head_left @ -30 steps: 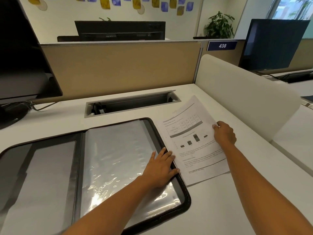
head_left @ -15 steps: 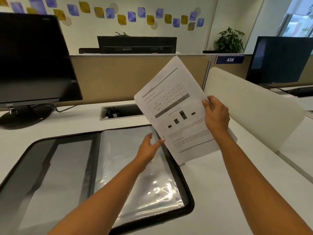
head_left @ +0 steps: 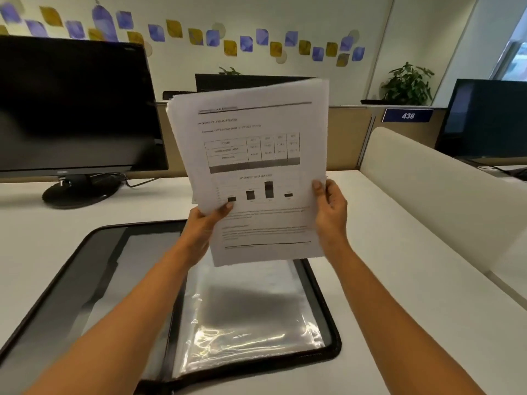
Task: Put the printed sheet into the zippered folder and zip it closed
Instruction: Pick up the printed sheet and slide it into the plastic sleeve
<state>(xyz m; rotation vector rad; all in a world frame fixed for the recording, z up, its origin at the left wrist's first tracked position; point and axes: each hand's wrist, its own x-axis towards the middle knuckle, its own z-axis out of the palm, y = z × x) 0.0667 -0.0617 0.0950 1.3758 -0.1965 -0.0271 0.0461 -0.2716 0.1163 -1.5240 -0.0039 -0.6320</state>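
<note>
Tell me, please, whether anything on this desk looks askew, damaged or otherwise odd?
Nothing stands out. The printed sheet is held upright in both hands above the open zippered folder, whose clear sleeves look wrinkled but intact.

Single view only, head-worn wide-angle camera, so no shared region. Looks forward and slightly down from above forearms, along both arms. Left hand (head_left: 204, 223) and right hand (head_left: 330, 208) near frame centre, close to lens. Open folder (head_left: 328, 317) below hands; desk (head_left: 413, 295) to right of right hand; monitor (head_left: 71, 109) beyond left hand. Straight edges bow toward frame borders.
</note>
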